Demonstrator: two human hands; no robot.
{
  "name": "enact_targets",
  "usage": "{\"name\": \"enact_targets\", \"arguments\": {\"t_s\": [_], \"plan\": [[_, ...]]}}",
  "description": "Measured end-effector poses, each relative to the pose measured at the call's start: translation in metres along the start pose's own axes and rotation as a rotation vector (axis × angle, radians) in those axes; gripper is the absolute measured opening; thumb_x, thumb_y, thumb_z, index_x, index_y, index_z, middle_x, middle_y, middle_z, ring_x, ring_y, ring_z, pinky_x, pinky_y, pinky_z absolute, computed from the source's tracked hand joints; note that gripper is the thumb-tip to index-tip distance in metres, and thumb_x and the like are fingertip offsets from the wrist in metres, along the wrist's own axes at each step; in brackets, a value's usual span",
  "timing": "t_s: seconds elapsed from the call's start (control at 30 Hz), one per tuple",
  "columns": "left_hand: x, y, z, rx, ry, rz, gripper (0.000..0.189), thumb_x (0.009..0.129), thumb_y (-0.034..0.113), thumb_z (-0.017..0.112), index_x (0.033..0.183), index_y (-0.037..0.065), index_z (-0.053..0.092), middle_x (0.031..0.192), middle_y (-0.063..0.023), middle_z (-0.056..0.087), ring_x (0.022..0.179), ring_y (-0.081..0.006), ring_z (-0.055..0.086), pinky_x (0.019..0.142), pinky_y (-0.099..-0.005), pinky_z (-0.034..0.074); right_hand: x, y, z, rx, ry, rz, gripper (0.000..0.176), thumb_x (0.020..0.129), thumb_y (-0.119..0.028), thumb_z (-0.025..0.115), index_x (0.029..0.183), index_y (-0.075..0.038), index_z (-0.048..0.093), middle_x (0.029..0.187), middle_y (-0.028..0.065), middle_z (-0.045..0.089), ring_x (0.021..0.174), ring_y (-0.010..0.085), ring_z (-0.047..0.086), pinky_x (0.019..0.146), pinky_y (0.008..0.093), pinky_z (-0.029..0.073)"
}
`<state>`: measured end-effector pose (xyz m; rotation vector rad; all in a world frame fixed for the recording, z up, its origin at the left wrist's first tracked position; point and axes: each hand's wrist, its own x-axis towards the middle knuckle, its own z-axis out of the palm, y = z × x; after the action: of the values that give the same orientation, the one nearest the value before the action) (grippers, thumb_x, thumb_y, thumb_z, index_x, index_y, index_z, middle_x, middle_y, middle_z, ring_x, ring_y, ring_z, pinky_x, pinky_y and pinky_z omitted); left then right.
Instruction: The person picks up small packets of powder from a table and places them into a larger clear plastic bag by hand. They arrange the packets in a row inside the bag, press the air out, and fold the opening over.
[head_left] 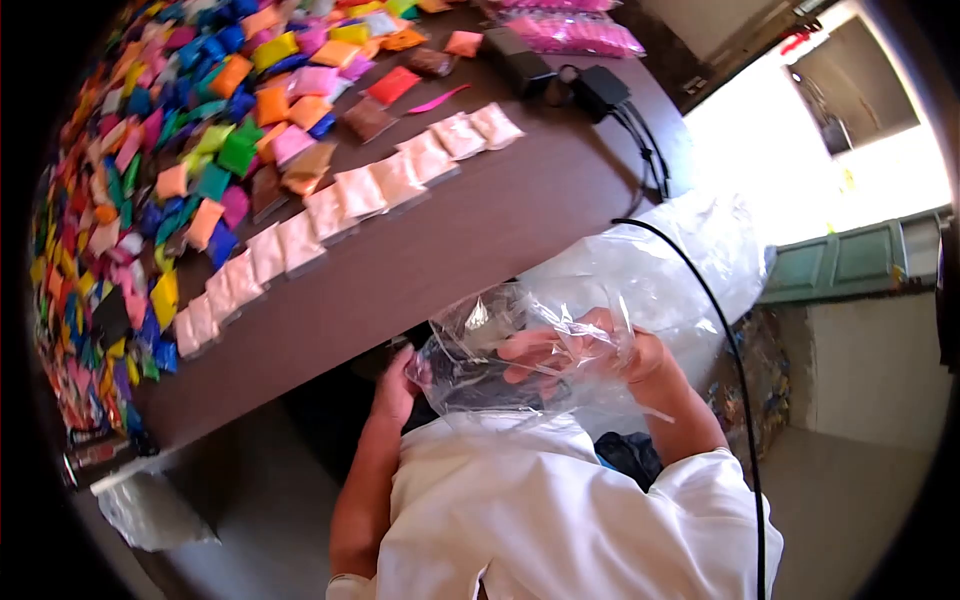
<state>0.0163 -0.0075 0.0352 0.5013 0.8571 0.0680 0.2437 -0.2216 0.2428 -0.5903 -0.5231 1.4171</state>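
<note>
Over my lap, a clear plastic bag (480, 350) is spread between my hands. My left hand (402, 382) grips its left edge with the fingers closed. My right hand (575, 345) is behind or inside the thin plastic, its fingers stretched out and apart toward the left. A row of small pale pink packets (355, 190) lies along the brown table (400, 270), in front of my hands. Beyond the row is a large pile of small colourful packets (220, 130). A pink strip-like tool (438, 99) rests between the pile and the row.
A black box (517, 62) and a black adapter (600, 92) with cables stand near the table's far right. Pink packs (575, 32) lie behind them. A large translucent sheet (690, 250) hangs at the right edge, and a black cable (722, 325) crosses in front of it.
</note>
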Motion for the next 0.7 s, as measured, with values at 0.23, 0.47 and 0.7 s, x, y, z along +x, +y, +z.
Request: {"name": "enact_targets", "arguments": {"t_s": [0.23,0.47,0.7], "plan": [[-0.054,0.020,0.000,0.217,-0.313,0.206,0.042,0.102,0.044,0.043,0.091,0.007,0.060,0.092,-0.0091,0.061,0.081,-0.0193,0.058,0.074,-0.0346,0.046,0.049,0.022,-0.003,0.034,-0.183,-0.036,0.059,0.075,-0.028,0.078,0.124,0.000,0.062,0.139,0.0321,0.048,0.110,0.0444,0.063,0.078,0.0380,0.054],[-0.109,0.047,0.017,0.064,-0.312,0.319,0.051,0.101,0.054,0.041,0.088,0.008,0.059,0.112,-0.0134,0.064,0.094,-0.0211,0.059,0.086,-0.0348,0.044,0.061,0.026,0.002,-0.425,-0.117,0.182,0.065,0.086,-0.001,0.052,0.149,-0.001,0.035,0.136,0.0125,0.055,0.111,0.0176,0.059,0.092,0.0309,0.047],[-0.117,0.048,0.041,0.265,-0.248,0.510,0.051,0.099,0.053,0.047,0.086,0.005,0.062,0.118,-0.0132,0.064,0.098,-0.0176,0.058,0.093,-0.0334,0.041,0.069,0.032,0.003,-0.439,-0.229,0.296,0.066,0.088,-0.007,0.055,0.150,-0.001,0.033,0.135,0.0120,0.056,0.107,0.0172,0.058,0.091,0.0314,0.047]]}}
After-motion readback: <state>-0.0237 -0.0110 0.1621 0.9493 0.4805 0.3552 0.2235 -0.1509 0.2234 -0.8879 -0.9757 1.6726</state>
